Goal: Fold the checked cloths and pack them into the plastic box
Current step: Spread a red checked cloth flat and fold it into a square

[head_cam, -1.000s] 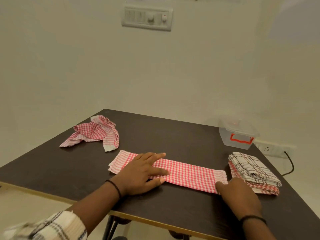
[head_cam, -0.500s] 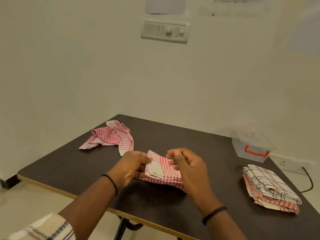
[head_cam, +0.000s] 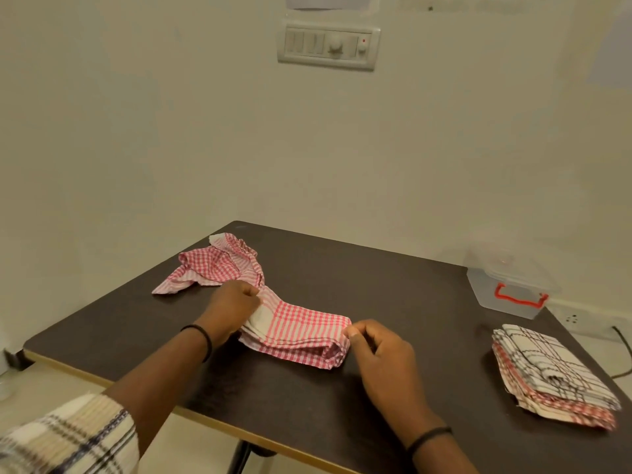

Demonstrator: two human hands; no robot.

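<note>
While the dark tabletop is carrying everything, a folded red checked cloth is lying near its middle, both hands pinching it: left hand at its left end, right hand at its right. Far right, the plastic box is sitting closed.
</note>
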